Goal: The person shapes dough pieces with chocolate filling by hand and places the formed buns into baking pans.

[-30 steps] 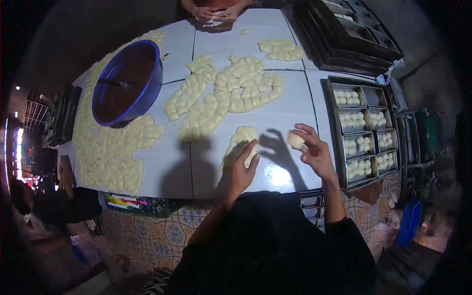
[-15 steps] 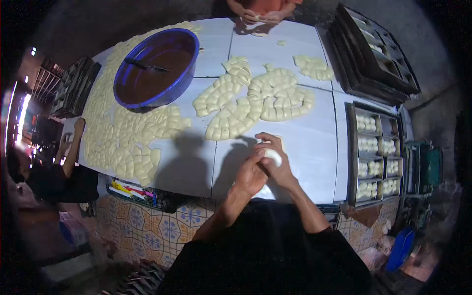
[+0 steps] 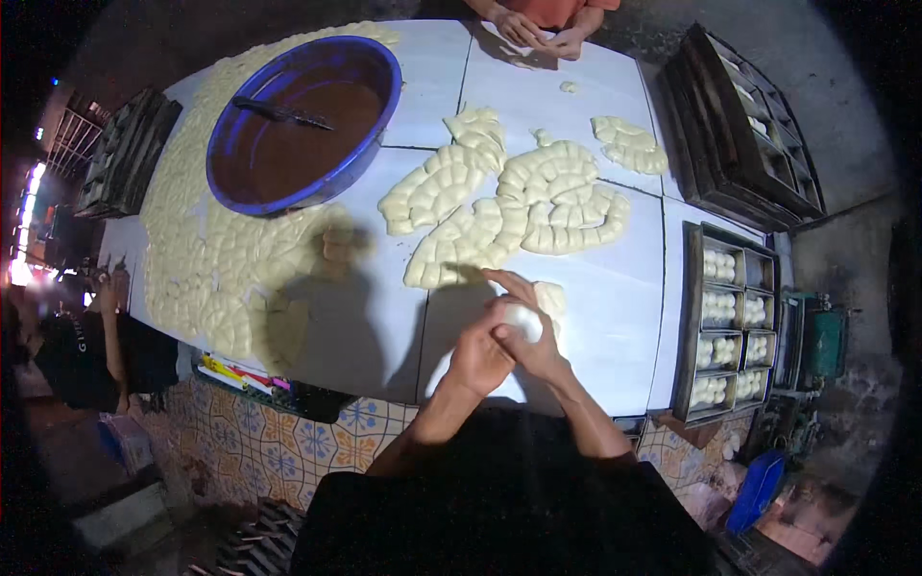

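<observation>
A smooth white dough ball (image 3: pixel 524 321) sits between my two cupped hands, above the near part of the white tabletop (image 3: pixel 615 326). My left hand (image 3: pixel 478 357) closes round it from the left. My right hand (image 3: pixel 540 353) wraps it from the right, its fingers reaching over the far side. The palms hide the ball's underside. Just beyond my right hand lies a small piece of cut dough (image 3: pixel 551 300). Farther off, several curved strips of dough (image 3: pixel 547 178), scored into pieces, lie on the table.
A blue basin (image 3: pixel 384 125) with brown contents and a dark tool stands far left, amid a wide spread of cut dough (image 3: pixel 202 259). On the right is a tray (image 3: pixel 693 317) of dough balls, with stacked dark trays (image 3: pixel 701 125) behind. Across the table, another person's hands (image 3: pixel 543 36) handle dough.
My hands stay together round the dough ball, with the fingers shifted and more of its top showing. The view has moved slightly. The person at the left has changed arm position.
</observation>
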Demonstrator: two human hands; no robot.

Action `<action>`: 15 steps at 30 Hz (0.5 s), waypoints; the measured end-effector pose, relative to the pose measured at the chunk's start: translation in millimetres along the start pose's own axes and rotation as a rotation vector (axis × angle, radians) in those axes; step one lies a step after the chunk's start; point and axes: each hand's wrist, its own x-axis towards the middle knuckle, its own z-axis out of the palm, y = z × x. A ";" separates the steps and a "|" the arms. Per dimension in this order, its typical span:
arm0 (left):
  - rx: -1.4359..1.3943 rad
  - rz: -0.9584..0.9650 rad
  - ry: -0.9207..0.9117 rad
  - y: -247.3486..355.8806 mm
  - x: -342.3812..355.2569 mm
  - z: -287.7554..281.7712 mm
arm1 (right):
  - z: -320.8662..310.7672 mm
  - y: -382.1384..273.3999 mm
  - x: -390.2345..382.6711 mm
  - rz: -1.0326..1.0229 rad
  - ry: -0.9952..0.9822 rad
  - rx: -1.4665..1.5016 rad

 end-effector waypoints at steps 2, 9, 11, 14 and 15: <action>-0.144 -0.030 -0.255 15.1 3.4 6.8 | 1.8 5.7 -6.3 0.319 -0.007 0.292; 0.982 0.646 0.028 224.5 119.9 15.9 | -11.1 24.7 8.7 0.324 -0.032 0.360; 1.817 0.671 0.612 295.0 118.0 47.3 | -5.8 22.1 13.4 0.305 -0.032 0.358; 2.036 0.421 0.627 351.2 143.1 -14.5 | 1.0 35.5 15.9 0.269 -0.070 0.376; 2.042 0.418 0.600 349.9 155.4 -12.2 | -2.3 42.7 15.5 0.268 -0.046 0.320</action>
